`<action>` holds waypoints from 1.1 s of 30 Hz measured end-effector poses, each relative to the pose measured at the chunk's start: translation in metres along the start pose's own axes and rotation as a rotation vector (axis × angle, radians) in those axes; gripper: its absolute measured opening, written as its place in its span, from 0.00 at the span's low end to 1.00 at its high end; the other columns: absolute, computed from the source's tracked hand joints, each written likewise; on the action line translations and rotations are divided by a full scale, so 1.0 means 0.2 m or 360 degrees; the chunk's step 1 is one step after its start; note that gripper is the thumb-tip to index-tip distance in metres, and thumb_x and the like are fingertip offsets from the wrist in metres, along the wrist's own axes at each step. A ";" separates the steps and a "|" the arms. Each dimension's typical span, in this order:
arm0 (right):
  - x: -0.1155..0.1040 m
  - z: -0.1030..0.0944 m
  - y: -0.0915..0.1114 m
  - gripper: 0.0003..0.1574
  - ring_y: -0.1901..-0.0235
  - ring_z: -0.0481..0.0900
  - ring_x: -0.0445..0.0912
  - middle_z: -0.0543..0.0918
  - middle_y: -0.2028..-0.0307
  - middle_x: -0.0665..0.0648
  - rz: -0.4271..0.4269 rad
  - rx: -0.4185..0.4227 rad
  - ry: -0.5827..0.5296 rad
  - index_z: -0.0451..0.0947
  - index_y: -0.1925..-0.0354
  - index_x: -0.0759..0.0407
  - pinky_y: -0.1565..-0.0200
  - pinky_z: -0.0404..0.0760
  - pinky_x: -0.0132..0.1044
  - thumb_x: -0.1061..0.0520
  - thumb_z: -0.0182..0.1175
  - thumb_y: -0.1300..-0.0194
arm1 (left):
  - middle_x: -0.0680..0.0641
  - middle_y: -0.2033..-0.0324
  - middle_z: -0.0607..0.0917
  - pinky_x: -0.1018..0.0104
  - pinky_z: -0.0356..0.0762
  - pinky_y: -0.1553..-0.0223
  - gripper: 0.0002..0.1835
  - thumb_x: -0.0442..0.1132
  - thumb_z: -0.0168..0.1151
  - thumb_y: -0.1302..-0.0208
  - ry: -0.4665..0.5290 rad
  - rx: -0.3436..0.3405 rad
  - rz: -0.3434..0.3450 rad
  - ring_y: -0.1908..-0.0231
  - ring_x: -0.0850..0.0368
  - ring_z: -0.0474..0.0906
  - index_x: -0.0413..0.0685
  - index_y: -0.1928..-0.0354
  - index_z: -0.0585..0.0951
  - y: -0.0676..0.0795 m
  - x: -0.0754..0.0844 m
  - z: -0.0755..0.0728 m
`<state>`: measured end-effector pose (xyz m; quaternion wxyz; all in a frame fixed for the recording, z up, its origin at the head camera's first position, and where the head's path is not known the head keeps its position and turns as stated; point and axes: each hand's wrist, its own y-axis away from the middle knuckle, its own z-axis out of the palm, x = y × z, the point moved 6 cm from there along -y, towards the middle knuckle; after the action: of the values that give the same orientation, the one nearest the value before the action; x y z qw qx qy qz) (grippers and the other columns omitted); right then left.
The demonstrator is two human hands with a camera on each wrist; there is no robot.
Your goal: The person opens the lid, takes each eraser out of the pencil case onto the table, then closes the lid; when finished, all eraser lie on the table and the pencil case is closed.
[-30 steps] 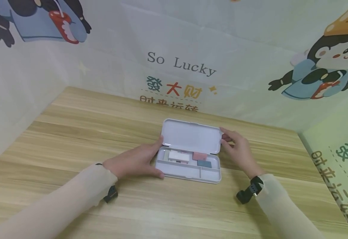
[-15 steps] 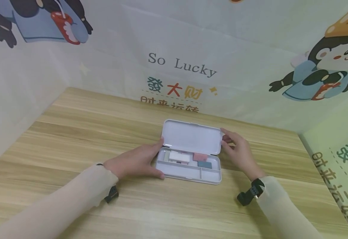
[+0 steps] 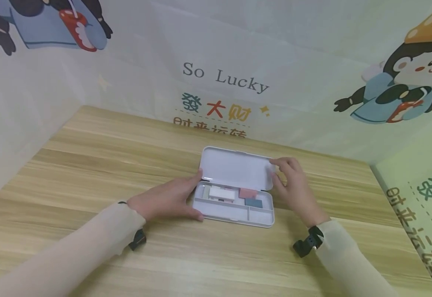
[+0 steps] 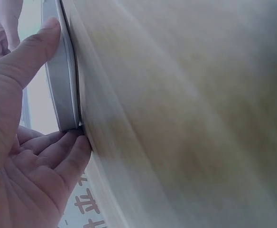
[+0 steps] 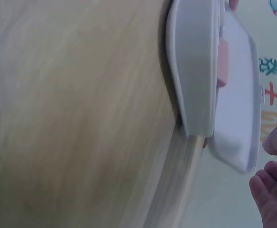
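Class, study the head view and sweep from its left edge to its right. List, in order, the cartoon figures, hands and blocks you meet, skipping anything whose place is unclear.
Left cartoon figure, left hand, white block, pink block, right hand, right cartoon figure.

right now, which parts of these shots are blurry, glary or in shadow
Head view: the white box is fairly clear, with pale glare on the table toward the picture's bottom; left wrist view: the table is blurred and streaky; right wrist view: the table is blurred too, with dark shadow along the white box.
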<state>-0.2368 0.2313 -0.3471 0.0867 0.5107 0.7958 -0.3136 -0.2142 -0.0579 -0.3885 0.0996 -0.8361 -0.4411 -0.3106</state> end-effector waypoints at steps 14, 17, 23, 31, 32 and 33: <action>-0.31 0.19 0.03 0.17 0.46 0.86 0.48 0.88 0.48 0.55 -0.0376 -0.0579 0.0017 0.84 0.43 0.57 0.43 0.87 0.45 0.59 0.67 0.28 | 0.36 0.20 0.61 0.49 0.65 0.22 0.67 0.58 0.80 0.44 -0.0008 -0.0008 -0.0004 0.22 0.44 0.65 0.35 0.17 0.47 0.00 0.01 0.00; -0.35 0.23 0.03 0.16 0.46 0.86 0.47 0.88 0.48 0.55 -0.0413 -0.0635 0.0021 0.84 0.43 0.58 0.42 0.86 0.44 0.60 0.65 0.28 | 0.36 0.20 0.63 0.49 0.66 0.22 0.67 0.57 0.80 0.45 -0.0001 -0.0001 0.0013 0.24 0.44 0.67 0.35 0.17 0.48 0.00 0.01 0.00; -0.40 0.31 0.00 0.16 0.44 0.85 0.47 0.89 0.48 0.54 -0.0479 -0.0710 0.0069 0.84 0.43 0.58 0.38 0.84 0.43 0.58 0.65 0.26 | 0.34 0.21 0.64 0.49 0.67 0.23 0.67 0.57 0.80 0.44 -0.0031 0.0008 0.0036 0.24 0.44 0.68 0.33 0.18 0.48 0.00 0.01 -0.02; -0.45 0.36 -0.04 0.18 0.44 0.85 0.49 0.89 0.47 0.56 -0.0489 -0.0850 0.0199 0.83 0.40 0.60 0.39 0.84 0.44 0.59 0.63 0.26 | 0.34 0.20 0.62 0.48 0.66 0.22 0.67 0.58 0.80 0.45 -0.0046 -0.0001 0.0025 0.23 0.43 0.66 0.33 0.18 0.47 0.00 0.02 -0.02; -0.46 0.36 -0.04 0.19 0.45 0.85 0.49 0.89 0.47 0.56 -0.0485 -0.0860 0.0210 0.83 0.39 0.59 0.40 0.84 0.44 0.59 0.63 0.26 | 0.34 0.20 0.62 0.48 0.66 0.22 0.67 0.58 0.80 0.45 -0.0044 0.0002 0.0027 0.23 0.43 0.66 0.33 0.18 0.47 0.01 0.02 -0.02; -0.46 0.36 -0.04 0.19 0.46 0.85 0.49 0.89 0.47 0.56 -0.0486 -0.0867 0.0220 0.82 0.39 0.59 0.41 0.85 0.44 0.59 0.63 0.26 | 0.35 0.20 0.62 0.48 0.66 0.22 0.67 0.58 0.80 0.45 -0.0040 0.0003 0.0026 0.23 0.43 0.66 0.33 0.18 0.47 0.01 0.02 -0.02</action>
<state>-0.2147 0.1165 -0.3589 0.1179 0.3635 0.9220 -0.0629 -0.2132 -0.0575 -0.3831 0.0973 -0.8434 -0.4358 -0.2990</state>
